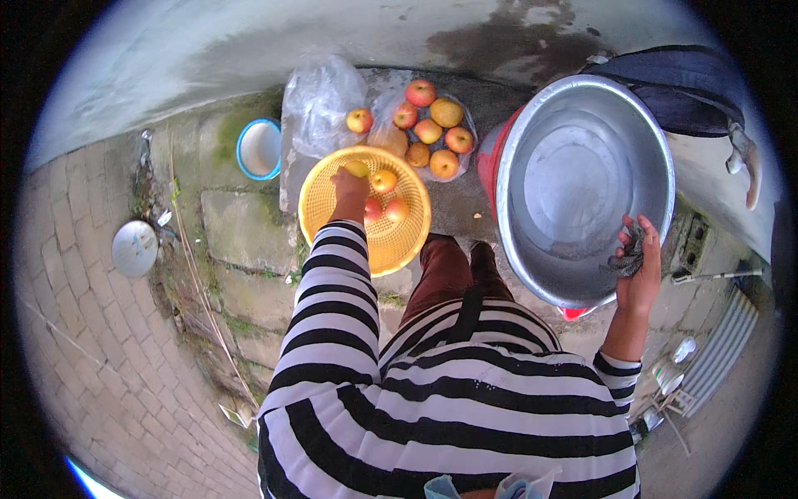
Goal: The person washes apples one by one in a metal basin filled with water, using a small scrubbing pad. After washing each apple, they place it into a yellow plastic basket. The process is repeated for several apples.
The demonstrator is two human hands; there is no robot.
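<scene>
My left hand point(350, 190) reaches into a yellow plastic basket point(405, 249), its fingers on a yellow-green fruit point(357, 168) by the far side. Beside it in the basket lie an orange-yellow fruit point(383, 181) and two reddish apples, one being this apple point(396, 210). My right hand point(642, 268) holds a dark, crumpled mesh cloth point(628, 252) over the near right rim of a large metal basin point(561, 249). The basin stands on something red point(495, 162), mostly hidden beneath it. Whether the basin holds clear water is hard to tell.
Several apples and pears, including this apple point(421, 92), sit in a clear plastic bag on the stone slab point(458, 215). An empty-looking plastic bag point(324, 100) with one apple point(359, 120) lies beside them. A blue-rimmed bucket point(259, 150) stands left; dark fabric point(679, 93) hangs at right.
</scene>
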